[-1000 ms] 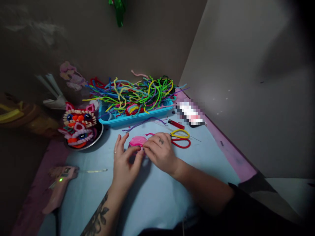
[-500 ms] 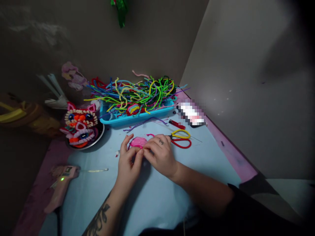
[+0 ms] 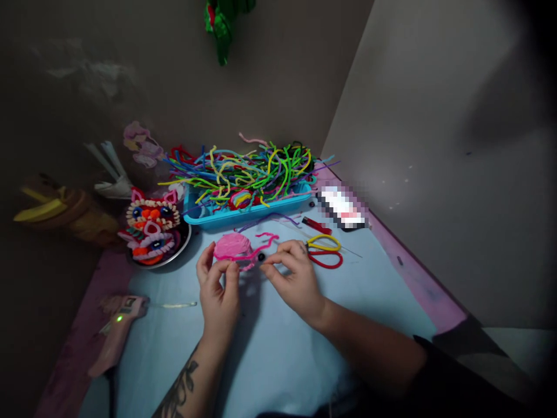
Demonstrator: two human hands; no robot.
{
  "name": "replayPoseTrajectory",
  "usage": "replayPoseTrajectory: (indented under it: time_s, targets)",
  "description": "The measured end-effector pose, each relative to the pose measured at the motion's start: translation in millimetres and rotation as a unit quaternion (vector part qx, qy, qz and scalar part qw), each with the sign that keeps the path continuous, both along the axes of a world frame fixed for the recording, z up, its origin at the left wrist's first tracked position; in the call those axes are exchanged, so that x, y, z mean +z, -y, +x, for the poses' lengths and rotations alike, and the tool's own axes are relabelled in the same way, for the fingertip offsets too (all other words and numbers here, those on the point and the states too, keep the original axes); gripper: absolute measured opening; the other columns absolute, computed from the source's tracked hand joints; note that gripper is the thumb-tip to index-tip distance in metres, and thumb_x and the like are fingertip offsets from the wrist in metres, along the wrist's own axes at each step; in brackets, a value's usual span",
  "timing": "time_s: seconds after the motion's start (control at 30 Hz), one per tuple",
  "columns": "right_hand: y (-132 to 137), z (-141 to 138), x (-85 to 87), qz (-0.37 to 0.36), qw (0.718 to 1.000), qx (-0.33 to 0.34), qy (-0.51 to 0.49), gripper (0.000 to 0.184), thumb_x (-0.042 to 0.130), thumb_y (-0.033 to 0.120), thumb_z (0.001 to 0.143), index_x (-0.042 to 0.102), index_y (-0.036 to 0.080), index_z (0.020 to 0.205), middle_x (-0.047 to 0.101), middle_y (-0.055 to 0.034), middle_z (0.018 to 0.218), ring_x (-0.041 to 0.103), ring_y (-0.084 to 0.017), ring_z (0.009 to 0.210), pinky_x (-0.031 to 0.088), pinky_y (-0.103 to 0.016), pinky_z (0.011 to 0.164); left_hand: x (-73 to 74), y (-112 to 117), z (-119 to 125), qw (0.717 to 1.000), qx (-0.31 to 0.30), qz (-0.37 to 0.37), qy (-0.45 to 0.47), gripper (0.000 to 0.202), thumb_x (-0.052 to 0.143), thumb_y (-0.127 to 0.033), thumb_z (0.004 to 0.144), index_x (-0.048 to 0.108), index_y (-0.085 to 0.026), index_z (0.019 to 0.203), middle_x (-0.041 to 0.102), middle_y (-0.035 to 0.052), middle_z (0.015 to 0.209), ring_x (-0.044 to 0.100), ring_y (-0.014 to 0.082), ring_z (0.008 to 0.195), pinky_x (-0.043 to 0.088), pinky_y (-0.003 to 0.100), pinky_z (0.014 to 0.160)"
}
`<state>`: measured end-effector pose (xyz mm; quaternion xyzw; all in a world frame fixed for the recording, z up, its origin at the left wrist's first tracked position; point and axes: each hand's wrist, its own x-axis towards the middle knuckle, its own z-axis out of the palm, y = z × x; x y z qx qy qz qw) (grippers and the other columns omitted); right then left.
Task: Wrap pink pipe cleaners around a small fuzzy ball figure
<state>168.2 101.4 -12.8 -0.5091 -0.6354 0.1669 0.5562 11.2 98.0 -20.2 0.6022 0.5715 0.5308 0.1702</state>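
My left hand (image 3: 216, 287) pinches the lower edge of a pink pipe-cleaner piece (image 3: 232, 247), a rounded coil with loose pink tails running right. My right hand (image 3: 295, 277) has its fingers closed in a pinch beside one pink tail, close to a small black bead (image 3: 261, 256); what it grips is too small to make out. Both hands are over the light blue table cover (image 3: 270, 348). Yellow and red handled scissors (image 3: 324, 252) lie just right of my right hand.
A blue tray (image 3: 243, 212) heaped with coloured pipe cleaners stands behind. A pipe-cleaner lion head (image 3: 152, 226) sits in a metal dish at left. A pink glue gun (image 3: 116, 330) with a green light lies front left. A red lighter (image 3: 317, 224) lies near the wall.
My hands have drawn apart. The pink piece is now lifted clear in my left hand, its tails stretched toward my right hand. The view has shifted slightly.
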Motion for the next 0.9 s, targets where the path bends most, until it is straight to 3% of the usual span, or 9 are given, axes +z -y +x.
replayPoseTrajectory:
  time_s: [0.1,0.17,0.3,0.43,0.6,0.8,0.9]
  targets:
    - [-2.2,-7.2,-8.5,-0.116,0.985,0.035,-0.121,0.02,0.074,0.031,0.075,0.07,0.025,0.093,0.056,-0.0035,0.098,0.056,-0.02,0.099,0.045,-0.034,0.086,-3.0,1.7,4.2,1.0,0.0,0.008,-0.003,0.017,0.056,-0.031,0.091,0.062,-0.02,0.079,0.046,0.011,0.135,0.042,0.0224,0.133,0.034,0.043,0.109]
    - [-4.5,-11.5,-14.1,-0.175,0.956,0.08,-0.223,0.031,0.074,0.037,0.073,0.068,0.024,0.099,0.057,-0.0052,0.109,0.056,-0.021,0.105,0.046,-0.033,0.086,-5.6,2.8,8.1,1.0,-0.018,0.012,-0.013,0.016,0.056,-0.03,0.091,0.062,-0.02,0.081,0.045,0.0104,0.137,0.041,0.0227,0.134,0.035,0.043,0.109]
    - [-8.7,-16.1,-18.5,-0.217,0.878,0.124,-0.408,0.032,0.078,0.042,0.067,0.061,0.022,0.085,0.057,-0.0067,0.118,0.059,-0.02,0.099,0.048,-0.031,0.081,-9.2,4.8,14.8,0.998,-0.046,0.026,-0.029,0.013,0.056,-0.028,0.09,0.063,-0.02,0.083,0.044,0.009,0.139,0.041,0.0237,0.134,0.035,0.044,0.109]
    - [-13.5,-14.9,-15.2,-0.202,0.87,0.114,-0.436,0.033,0.081,0.039,0.061,0.055,0.02,0.069,0.058,-0.0059,0.108,0.057,-0.02,0.1,0.046,-0.03,0.084,-10.4,6.3,16.6,0.997,-0.06,0.024,-0.036,0.012,0.056,-0.027,0.09,0.063,-0.02,0.083,0.043,0.0091,0.14,0.041,0.0238,0.134,0.035,0.045,0.11]
    - [-15.9,-16.0,-13.5,-0.219,0.841,0.104,-0.484,0.033,0.08,0.035,0.061,0.051,0.022,0.071,0.052,0.0037,0.072,0.049,-0.013,0.068,0.042,-0.026,0.067,-12.5,7.5,17.4,0.995,-0.079,0.035,-0.048,0.011,0.058,-0.026,0.089,0.063,-0.02,0.081,0.041,0.0084,0.142,0.04,0.0249,0.135,0.034,0.046,0.11]
    - [-14.1,-19.5,-14.2,-0.256,0.804,0.103,-0.527,0.033,0.08,0.032,0.058,0.05,0.021,0.068,0.051,0.0063,0.065,0.045,-0.011,0.063,0.038,-0.026,0.064,-15.7,7.0,17.4,0.995,-0.073,0.042,-0.052,0.009,0.059,-0.023,0.088,0.063,-0.02,0.081,0.038,0.0086,0.145,0.039,0.0257,0.136,0.034,0.048,0.11]
    - [-15.4,-18.6,-13.1,-0.263,0.798,0.1,-0.532,0.034,0.08,0.033,0.057,0.049,0.021,0.065,0.049,0.0071,0.061,0.044,-0.011,0.06,0.039,-0.026,0.063,-17.2,6.4,17.7,0.995,-0.075,0.037,-0.058,0.011,0.059,-0.025,0.088,0.064,-0.02,0.08,0.037,0.0089,0.146,0.039,0.0267,0.136,0.034,0.049,0.11]
